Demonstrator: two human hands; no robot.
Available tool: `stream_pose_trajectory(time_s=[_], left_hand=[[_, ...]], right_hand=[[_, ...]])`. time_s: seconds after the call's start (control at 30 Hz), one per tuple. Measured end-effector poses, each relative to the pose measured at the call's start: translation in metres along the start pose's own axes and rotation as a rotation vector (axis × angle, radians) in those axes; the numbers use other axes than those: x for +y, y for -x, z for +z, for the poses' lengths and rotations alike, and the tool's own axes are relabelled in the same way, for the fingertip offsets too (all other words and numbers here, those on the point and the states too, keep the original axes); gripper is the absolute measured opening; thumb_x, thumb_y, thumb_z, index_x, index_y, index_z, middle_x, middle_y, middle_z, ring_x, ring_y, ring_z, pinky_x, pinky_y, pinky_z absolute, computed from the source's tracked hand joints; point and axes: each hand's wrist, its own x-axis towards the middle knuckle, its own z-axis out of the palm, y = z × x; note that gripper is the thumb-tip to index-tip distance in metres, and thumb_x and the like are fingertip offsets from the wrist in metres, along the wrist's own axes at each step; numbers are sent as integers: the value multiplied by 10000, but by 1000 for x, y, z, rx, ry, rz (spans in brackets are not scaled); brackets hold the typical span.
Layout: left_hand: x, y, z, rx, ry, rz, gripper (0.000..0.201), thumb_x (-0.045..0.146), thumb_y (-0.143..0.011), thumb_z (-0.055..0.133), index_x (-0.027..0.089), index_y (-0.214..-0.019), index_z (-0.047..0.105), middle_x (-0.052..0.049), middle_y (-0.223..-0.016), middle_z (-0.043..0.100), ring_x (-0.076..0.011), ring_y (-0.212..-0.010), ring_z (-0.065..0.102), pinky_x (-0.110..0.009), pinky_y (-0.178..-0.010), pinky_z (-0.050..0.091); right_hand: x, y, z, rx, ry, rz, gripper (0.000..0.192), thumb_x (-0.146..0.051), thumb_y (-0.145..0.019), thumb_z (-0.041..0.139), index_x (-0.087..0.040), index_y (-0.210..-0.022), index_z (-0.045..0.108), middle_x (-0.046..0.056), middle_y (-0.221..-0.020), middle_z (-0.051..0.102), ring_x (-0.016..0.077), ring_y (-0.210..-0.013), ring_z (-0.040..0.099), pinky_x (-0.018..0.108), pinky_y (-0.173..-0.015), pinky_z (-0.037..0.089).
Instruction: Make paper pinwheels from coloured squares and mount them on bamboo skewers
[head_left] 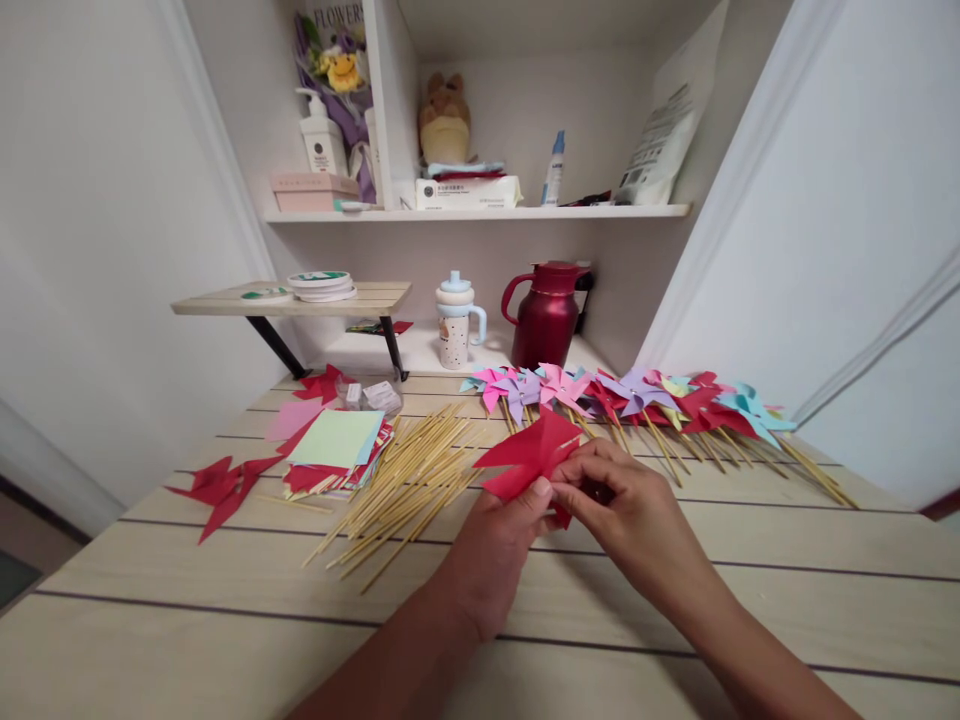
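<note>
— pale wooden table (225, 600) tucked in a white alcove, shelf (480, 212) overhead, and both hands are up over the middle of it.

— yes, left hand (487, 550) and right hand (626, 515) meet on a red paper pinwheel (529, 458), held just above the boards. left thumb pins the lower edge; right fingers are curled shut around the centre, likely to keep the folded points from springing apart.

— is there a stick in it?

— can't tell, the right hand hides the middle.

— supplies look laid out by stage.

— they do. bamboo sticks (405, 480) fan out loose just left of the hands, within easy reach. stack of coloured paper squares (337, 445) beyond them, and cut red pieces (221, 485) lying flat at the far left.

— and that row at the back?

— finished pinwheels (630, 395), pink, purple, red, blue, laid side by side with sticks pointing toward the person, well clear of the working spot. red jug (546, 315) and a lidded cup (457, 325) sit behind, against the wall.
</note>
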Motion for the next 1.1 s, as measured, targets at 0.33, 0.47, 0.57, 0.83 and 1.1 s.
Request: stream_pose_trajectory(time_s=[0.33, 0.47, 0.57, 0.83, 1.1], left_hand=[[-5, -1, -5, 84, -71, -32, 367, 450, -868, 676, 132, -1031, 758, -148, -1098, 745, -288, -1085, 662, -461, -1022, 452], [-4, -3, -4, 118, -125, -11, 469, 515, -864, 663, 160, -1164, 717, -131, -1099, 748, -276, -1044, 678, -445, -991, 474], [-2, -3, -4, 171, -181, -1, 493, 553, -850, 658, 160, -1140, 722, -128, -1030, 760, -277, -956, 699, -440, -939, 490], [-1, 3, -3, 49, -357, -149, 383, 523, -855, 651, 166, -939, 761, -87, -873, 755, -239, -828, 674, -406, -868, 477], [-1, 0, -10, 54, -330, -184, 447, 565, -847, 649, 141, -951, 744, -112, -876, 742, -230, -814, 666, -400, -872, 474]], right_hand=[[-1, 0, -1, 12, 26, 10, 207, -322, -863, 682, -211, -688, 688, 37, -746, 628, 187, -666, 591, 329, -598, 462], [-6, 2, -3, 36, 17, -21, 148, -324, -861, 697, -226, -751, 710, 39, -763, 642, 194, -693, 594, 330, -612, 469], [-10, 2, -13, 183, 73, -76, 128, -359, -892, 662, -256, -882, 739, 52, -834, 654, 208, -747, 592, 340, -636, 467], [-2, -9, -30, 29, -308, 280, 675, -499, -794, 747, -323, -1407, 526, 99, -1323, 635, 285, -1168, 618, 431, -903, 525], [-1, -10, -24, -97, -644, 567, 332, -449, -635, 874, -183, -805, 772, 55, -748, 781, 190, -617, 696, 307, -613, 555]])
